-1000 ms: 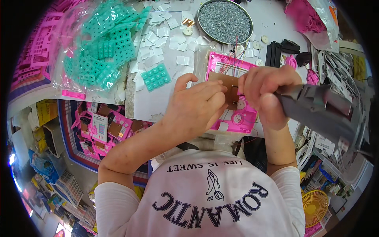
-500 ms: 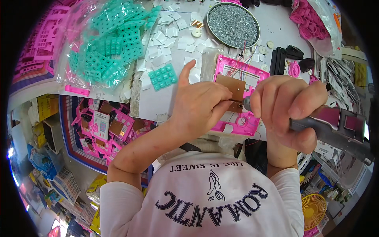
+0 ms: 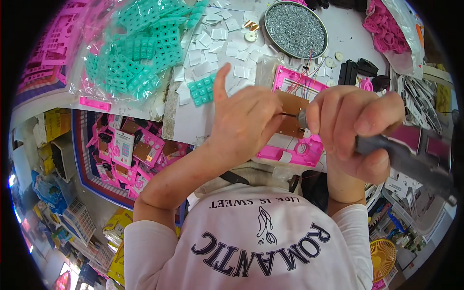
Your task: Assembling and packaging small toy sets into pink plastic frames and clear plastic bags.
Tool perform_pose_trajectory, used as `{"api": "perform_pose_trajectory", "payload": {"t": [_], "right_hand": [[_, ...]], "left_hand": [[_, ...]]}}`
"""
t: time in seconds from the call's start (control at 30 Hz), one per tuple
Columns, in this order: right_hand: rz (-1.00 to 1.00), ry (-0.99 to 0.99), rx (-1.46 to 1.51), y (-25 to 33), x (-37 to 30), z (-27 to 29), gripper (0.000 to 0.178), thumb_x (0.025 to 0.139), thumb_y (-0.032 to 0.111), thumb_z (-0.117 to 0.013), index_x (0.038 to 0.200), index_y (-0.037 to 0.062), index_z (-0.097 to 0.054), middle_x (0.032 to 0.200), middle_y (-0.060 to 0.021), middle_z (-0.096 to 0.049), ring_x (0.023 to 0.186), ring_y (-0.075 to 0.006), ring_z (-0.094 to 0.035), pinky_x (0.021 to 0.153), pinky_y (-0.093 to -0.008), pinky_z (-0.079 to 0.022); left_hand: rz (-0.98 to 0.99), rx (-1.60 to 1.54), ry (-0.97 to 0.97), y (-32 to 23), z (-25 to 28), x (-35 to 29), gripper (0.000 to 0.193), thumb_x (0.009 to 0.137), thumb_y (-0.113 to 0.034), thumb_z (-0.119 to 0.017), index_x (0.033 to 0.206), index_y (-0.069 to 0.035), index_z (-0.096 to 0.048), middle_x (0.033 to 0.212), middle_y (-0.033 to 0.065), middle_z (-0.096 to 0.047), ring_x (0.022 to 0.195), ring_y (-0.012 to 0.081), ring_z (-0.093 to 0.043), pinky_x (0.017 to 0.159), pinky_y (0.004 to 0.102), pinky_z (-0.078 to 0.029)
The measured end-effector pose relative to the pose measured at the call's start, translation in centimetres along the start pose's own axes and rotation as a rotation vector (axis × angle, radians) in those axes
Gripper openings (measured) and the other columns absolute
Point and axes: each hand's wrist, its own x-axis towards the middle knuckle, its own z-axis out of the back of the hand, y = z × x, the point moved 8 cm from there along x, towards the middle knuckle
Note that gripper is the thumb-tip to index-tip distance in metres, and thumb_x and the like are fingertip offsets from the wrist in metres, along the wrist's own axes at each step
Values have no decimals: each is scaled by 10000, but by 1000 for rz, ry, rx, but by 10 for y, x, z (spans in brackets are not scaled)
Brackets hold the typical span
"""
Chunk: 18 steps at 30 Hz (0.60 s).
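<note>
My right hand (image 3: 355,130) is wrapped round a dark grey power screwdriver (image 3: 411,159), its thin bit pointing left. My left hand (image 3: 244,121) has thumb and forefinger pinched together at the bit's tip, with the little finger raised; whatever lies between the fingertips is hidden. Both hands are over a brown circuit board (image 3: 293,107), which sits on a pink plastic housing (image 3: 268,152). Thin coloured wires (image 3: 303,79) run across the housing's far part. Just left of my left hand lies a teal rubber keypad (image 3: 200,92), partly covered by it.
A round tin of small screws (image 3: 296,30) stands at the back. Clear bags hold teal keypads (image 3: 145,48) and pink rings (image 3: 384,26). White paper pieces (image 3: 217,35) litter the table. A basket (image 3: 89,169) of pink assemblies sits lower left; black parts (image 3: 349,72) lie right.
The whole view has shifted, so the table things appear farther right. The bit and my pinched fingers sit slightly higher over the board. Both hands keep their grips.
</note>
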Motion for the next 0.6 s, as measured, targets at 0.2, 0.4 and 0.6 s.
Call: {"api": "perform_pose_trajectory", "payload": {"t": [0.2, 0.4, 0.6], "right_hand": [[-65, -94, -25, -24, -4, 12, 308, 999, 364, -653, 1086, 93, -535, 612, 20, -508, 558, -123, -463, 589, -327, -418], [-75, -88, -59, -35, -1, 4, 273, 986, 284, -679, 999, 74, -505, 615, -1, -500, 541, -123, -457, 588, -338, -433], [-58, -45, -180, -41, -4, 4, 290, 964, 254, -719, 956, 68, -497, 612, -1, -492, 511, -110, -445, 553, -319, -422]], "left_hand": [[192, 133, -21, 6, 28, 0, 840, 656, -339, -909, 1353, -95, -508, 1433, 142, -529, 1326, 299, -499, 1154, 601, -164], [116, 88, -68, 3, 33, -16, 615, 665, -262, -896, 1181, -109, -599, 1192, 78, -617, 1097, 277, -575, 1028, 540, -283], [9, -2, 201, -30, 11, -27, 389, 691, -260, -868, 1003, -149, -664, 990, 1, -605, 971, 230, -558, 888, 492, -312]]}}
